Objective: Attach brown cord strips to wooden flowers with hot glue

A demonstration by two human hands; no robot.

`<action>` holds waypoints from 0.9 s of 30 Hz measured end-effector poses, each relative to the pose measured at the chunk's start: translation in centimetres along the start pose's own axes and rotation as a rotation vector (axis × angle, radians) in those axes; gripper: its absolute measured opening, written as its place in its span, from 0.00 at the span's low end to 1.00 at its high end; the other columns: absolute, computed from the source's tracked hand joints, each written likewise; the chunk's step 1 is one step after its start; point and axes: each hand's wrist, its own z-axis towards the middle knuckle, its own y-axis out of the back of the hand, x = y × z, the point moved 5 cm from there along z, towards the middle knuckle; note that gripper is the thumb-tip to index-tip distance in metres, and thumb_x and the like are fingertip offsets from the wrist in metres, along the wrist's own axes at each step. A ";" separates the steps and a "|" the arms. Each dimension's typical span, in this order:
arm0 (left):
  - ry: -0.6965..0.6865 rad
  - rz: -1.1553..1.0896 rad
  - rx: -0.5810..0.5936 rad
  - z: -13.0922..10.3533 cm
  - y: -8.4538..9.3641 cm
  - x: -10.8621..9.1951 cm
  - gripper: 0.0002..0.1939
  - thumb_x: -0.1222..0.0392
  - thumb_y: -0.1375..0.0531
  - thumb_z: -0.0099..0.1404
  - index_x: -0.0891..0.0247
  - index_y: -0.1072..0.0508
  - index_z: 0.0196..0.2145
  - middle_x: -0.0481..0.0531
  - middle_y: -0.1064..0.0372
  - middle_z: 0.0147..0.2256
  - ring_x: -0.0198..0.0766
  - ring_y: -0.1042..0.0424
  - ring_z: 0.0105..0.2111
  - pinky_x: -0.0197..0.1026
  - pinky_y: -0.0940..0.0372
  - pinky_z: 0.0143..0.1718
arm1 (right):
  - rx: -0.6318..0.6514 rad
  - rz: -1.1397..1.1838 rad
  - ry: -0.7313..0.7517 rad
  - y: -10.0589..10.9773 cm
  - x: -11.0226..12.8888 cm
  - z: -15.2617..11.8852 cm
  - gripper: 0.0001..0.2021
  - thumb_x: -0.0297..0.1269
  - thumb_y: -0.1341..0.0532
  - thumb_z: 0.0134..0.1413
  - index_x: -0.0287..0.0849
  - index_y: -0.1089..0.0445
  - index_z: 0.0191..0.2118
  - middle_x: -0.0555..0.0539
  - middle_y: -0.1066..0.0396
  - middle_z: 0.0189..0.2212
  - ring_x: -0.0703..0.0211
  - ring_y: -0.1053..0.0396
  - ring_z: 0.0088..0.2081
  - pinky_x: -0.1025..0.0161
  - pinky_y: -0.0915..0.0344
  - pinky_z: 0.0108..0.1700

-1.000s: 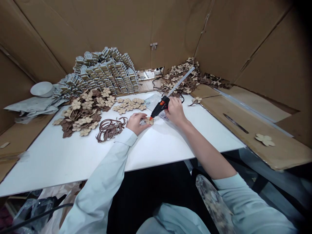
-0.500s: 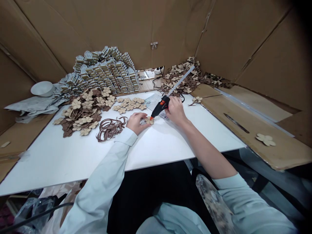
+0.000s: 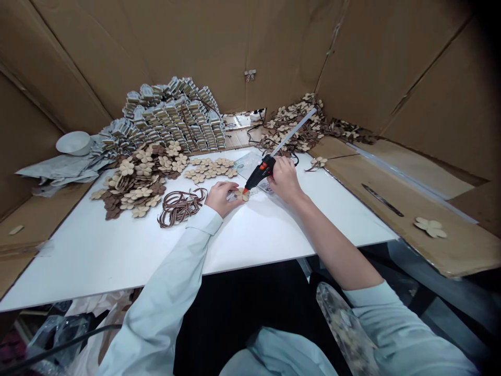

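My right hand (image 3: 285, 179) is closed around the handle of a black and orange glue gun (image 3: 258, 173), with a long pale glue stick (image 3: 294, 131) poking out of its back. The gun's orange nozzle points down onto a beige flower cutout (image 3: 242, 195). Thumb and fingers of my left hand (image 3: 221, 198) pinch that flower at its left edge, just above the white tabletop. Left of this hand lies a tangle of brown cord with pale edging (image 3: 180, 207). Beyond the hands are a flat group of beige flowers (image 3: 211, 169) and a clear plastic sheet (image 3: 246, 163).
A heap of beige and brown flowers (image 3: 136, 177) covers the table's left part. Behind it rise stacked small packets (image 3: 176, 117) and a white bowl (image 3: 74, 143). More flowers with cords (image 3: 297, 117) pile up at the back right. A pen-like tool (image 3: 382, 200) lies on the right-hand cardboard.
The whole view has shifted slightly, so everything sits a little further right. My hands keep the same hold, with the nozzle still on the flower.
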 end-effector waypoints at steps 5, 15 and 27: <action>0.007 -0.004 -0.010 0.0 0.1 0.1 0.23 0.49 0.38 0.46 0.61 0.32 0.39 0.51 0.31 0.37 0.40 0.36 0.43 0.41 0.40 0.45 | 0.007 0.001 -0.003 0.0 -0.1 0.0 0.20 0.28 0.49 0.42 0.27 0.41 0.45 0.32 0.37 0.42 0.44 0.44 0.45 0.51 0.49 0.46; -0.001 0.006 -0.011 0.0 -0.1 0.1 0.24 0.49 0.38 0.46 0.61 0.32 0.40 0.51 0.31 0.37 0.41 0.36 0.43 0.41 0.40 0.44 | 0.007 0.015 0.003 0.1 0.0 0.0 0.20 0.28 0.49 0.41 0.27 0.42 0.45 0.32 0.38 0.42 0.44 0.44 0.45 0.51 0.49 0.46; -0.023 0.000 -0.057 0.0 0.1 0.0 0.23 0.50 0.37 0.45 0.61 0.31 0.38 0.51 0.32 0.37 0.40 0.36 0.42 0.40 0.38 0.43 | 0.021 0.013 -0.020 0.0 -0.1 0.1 0.20 0.29 0.49 0.42 0.26 0.41 0.45 0.32 0.38 0.42 0.44 0.44 0.45 0.51 0.49 0.46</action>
